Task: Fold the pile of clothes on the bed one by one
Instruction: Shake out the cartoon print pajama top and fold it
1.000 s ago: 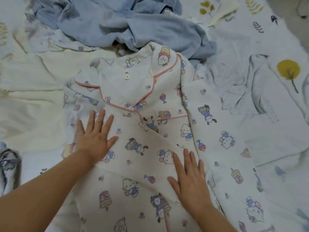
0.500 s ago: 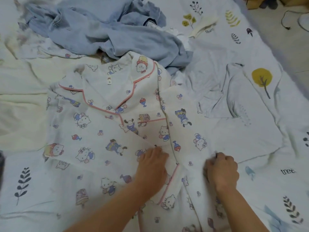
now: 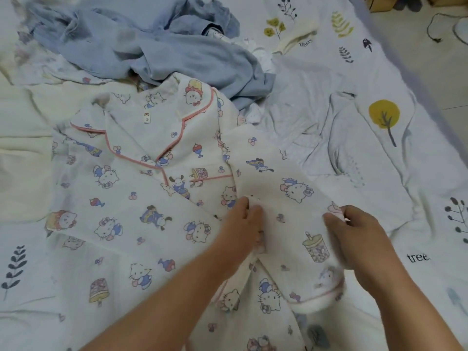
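A white pyjama shirt (image 3: 131,198) with cartoon prints and pink piping lies spread on the bed, collar at the top. Its right sleeve (image 3: 291,224) is lifted and drawn in over the shirt's body. My left hand (image 3: 243,226) grips the sleeve's inner edge near the shirt's middle. My right hand (image 3: 354,231) pinches the sleeve's outer edge, with the pink-trimmed cuff (image 3: 316,297) hanging below it. A heap of blue garments (image 3: 152,49) lies behind the shirt's collar.
The bedsheet (image 3: 417,173) is white with leaf and tree prints, and a pale grey garment (image 3: 342,148) lies flat on it to the right. A cream blanket (image 3: 22,153) sits on the left. The floor with a cable (image 3: 433,31) shows at top right.
Both hands left the flat shirt front, moved right and took hold of the right sleeve. They have since lifted it and drawn it inward over the shirt.
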Demonstrator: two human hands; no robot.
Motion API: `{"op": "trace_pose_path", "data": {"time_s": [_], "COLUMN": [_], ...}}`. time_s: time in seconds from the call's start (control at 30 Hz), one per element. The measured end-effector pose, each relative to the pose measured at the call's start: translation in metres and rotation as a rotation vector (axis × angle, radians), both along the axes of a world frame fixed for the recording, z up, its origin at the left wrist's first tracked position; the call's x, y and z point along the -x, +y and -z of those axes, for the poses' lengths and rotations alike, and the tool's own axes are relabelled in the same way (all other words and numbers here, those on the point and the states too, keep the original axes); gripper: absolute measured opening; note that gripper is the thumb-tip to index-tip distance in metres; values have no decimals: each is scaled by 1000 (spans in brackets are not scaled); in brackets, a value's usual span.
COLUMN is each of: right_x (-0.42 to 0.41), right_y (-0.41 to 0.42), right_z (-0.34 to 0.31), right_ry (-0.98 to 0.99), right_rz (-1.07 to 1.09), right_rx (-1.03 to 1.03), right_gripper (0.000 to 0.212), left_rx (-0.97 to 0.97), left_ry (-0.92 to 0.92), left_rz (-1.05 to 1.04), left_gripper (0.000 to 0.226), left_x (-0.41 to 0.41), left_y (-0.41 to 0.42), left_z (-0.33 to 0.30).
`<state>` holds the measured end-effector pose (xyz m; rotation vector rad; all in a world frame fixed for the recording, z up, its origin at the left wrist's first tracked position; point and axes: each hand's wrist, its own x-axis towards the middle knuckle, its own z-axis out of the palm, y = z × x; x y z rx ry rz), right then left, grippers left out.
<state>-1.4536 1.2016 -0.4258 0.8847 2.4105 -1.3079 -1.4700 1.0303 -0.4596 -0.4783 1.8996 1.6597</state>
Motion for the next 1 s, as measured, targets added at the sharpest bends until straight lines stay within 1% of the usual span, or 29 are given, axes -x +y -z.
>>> {"op": "trace_pose_path", "data": {"time_s": [0.07, 0.13, 0.2, 0.23, 0.27, 0.3, 0.37, 0.4, 0.43, 0.5, 0.53, 0.57, 0.6, 0.63, 0.67, 0.7, 0.73, 0.77, 0.8, 0.83, 0.9, 0.93, 0.97, 1.0], "right_x": [-3, -8, -14, -17, -20, -23, -26, -25, -22, -8, 2, 13, 27, 41, 56, 71, 86, 99, 109, 118, 128, 132, 134, 136], "right_y": [-12, -30, -55, -68, -81, -92, -105, -107, -107, -109, -111, -115, -120, -126, -133, -141, -149, -157, -164, -170, -174, -174, -172, -171], "right_z": [-16, -26, -27, -25, -20, -13, 1, 7, 10, 13, 15, 18, 22, 27, 33, 40, 48, 54, 61, 67, 78, 81, 83, 84], "right_ry": [-58, -96, -153, -196, -242, -291, -393, -418, -405, -277, -181, -77, 21, 100, 159, 196, 208, 196, 160, 115, 63, 64, 82, 108], "right_rz": [-65, -167, -215, -216, -227, -264, -446, -550, -607, -620, -611, -608, -623, -661, -718, -791, -875, -955, -1026, -1092, -1175, -1152, -1096, -1031], "right_rx": [162, 301, 453, 514, 544, 518, 315, 182, 76, -65, -127, -187, -255, -333, -417, -503, -575, -621, -644, -671, -779, -827, -849, -850], "right_gripper": [14, 10, 4, 5, 8, 10, 24, 29, 29, 22, 22, 25, 30, 36, 43, 53, 62, 69, 70, 66, 45, 36, 33, 34], "left_rx": [37, 67, 20, 34, 86, 160, 310, 364, 402, 426, 405, 373, 343, 342, 333, 278, 186, 94, 16, -26, -22, 33, 103, 152], "left_ry": [103, 159, 107, 60, 13, -23, -92, -143, -213, -347, -375, -376, -346, -308, -258, -215, -188, -170, -152, -133, -102, -85, -65, -61], "left_rz": [-7, 33, 60, 49, 42, 49, 67, 91, 149, 352, 415, 456, 466, 456, 449, 432, 406, 381, 355, 319, 191, 115, 52, 11], "left_gripper": [18, 15, 11, 13, 17, 19, 27, 29, 32, 59, 64, 55, 37, 21, 13, 15, 24, 31, 34, 35, 28, 23, 18, 15], "left_x": [-1, -2, -3, -3, -4, -5, -8, -10, -15, -27, -32, -37, -41, -45, -49, -53, -55, -57, -58, -59, -59, -60, -60, -61], "left_y": [-29, -65, -103, -121, -138, -152, -171, -178, -185, -199, -206, -211, -216, -221, -225, -229, -232, -236, -241, -247, -258, -264, -269, -274], "left_z": [-22, -44, -54, -54, -51, -45, -27, -17, -8, 6, 12, 14, 12, 11, 11, 9, 7, 5, 3, 1, 2, 5, 9, 15]}}
